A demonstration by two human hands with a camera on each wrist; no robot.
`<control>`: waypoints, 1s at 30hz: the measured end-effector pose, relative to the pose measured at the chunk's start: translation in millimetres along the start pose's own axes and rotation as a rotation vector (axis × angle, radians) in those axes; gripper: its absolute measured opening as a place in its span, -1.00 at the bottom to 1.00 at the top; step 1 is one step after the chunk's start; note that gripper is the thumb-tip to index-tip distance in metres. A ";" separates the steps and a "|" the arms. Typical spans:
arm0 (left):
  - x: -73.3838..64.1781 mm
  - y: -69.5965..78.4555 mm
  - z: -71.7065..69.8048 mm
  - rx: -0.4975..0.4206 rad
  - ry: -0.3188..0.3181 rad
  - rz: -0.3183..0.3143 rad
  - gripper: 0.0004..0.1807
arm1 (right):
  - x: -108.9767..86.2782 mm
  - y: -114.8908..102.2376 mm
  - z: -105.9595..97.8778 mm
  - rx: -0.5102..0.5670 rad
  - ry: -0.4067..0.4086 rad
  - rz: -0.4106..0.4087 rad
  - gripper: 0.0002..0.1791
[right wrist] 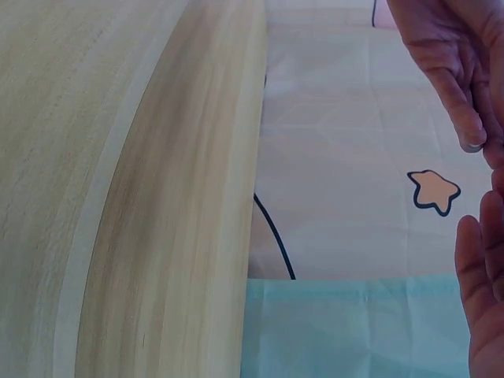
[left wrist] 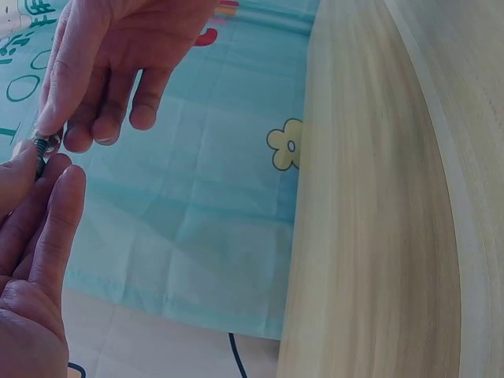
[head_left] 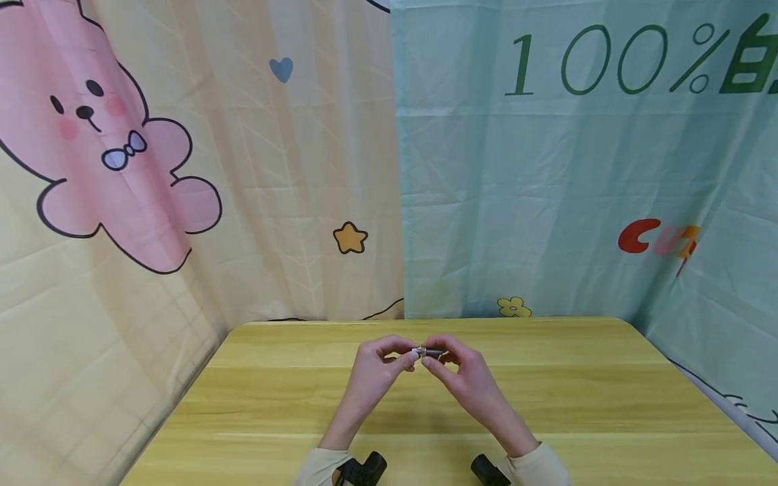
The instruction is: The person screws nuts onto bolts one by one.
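Note:
A small metal bolt with a threaded shank is held between both hands above the middle of the table. My left hand pinches its silver end between thumb and fingertips. From the other side, my right hand grips the darker end with thumb and forefinger. Threads on the bolt show between the fingertips in the left wrist view, partly covered by them. The right wrist view catches both hands at its right edge, with the bolt hidden there.
A wooden table spreads beneath the hands. Printed curtains hang behind it and at both sides, a cream one on the left and a teal one on the right. Dark wrist cameras sit by the cream sleeves.

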State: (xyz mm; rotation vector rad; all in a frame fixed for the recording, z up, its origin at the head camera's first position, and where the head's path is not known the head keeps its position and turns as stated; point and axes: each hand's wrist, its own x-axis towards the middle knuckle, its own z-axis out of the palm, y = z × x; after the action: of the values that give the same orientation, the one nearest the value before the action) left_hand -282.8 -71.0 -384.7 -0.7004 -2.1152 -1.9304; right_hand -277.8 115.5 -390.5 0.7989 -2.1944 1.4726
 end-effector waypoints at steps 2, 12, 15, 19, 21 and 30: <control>0.0 0.9 -0.3 -0.006 -0.002 0.003 -0.90 | 0.1 0.5 0.3 -0.018 0.003 0.010 -0.87; -0.4 2.7 1.3 -0.009 -0.026 -0.003 -0.91 | -1.2 1.4 2.0 -0.070 0.015 0.077 -0.90; -0.1 1.2 1.8 -0.013 -0.010 -0.010 -0.91 | -0.8 2.7 1.6 -0.045 0.014 0.076 -0.80; 0.7 -1.2 2.2 -0.007 0.003 -0.009 -0.90 | -0.2 5.0 0.4 -0.001 0.001 0.015 -0.71; 0.8 -0.3 2.3 -0.006 0.001 -0.011 -0.90 | 0.1 5.5 -0.3 0.011 -0.008 -0.013 -0.75; -6.0 25.9 4.1 -0.009 -0.001 0.013 -0.91 | -0.9 2.9 -0.6 -0.030 -0.010 -0.010 -0.89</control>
State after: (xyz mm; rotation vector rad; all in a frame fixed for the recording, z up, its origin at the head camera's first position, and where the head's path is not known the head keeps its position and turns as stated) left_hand -264.8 -67.3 -365.0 -0.7158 -2.0984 -1.9342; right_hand -279.0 117.1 -392.9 0.8083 -2.2110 1.4310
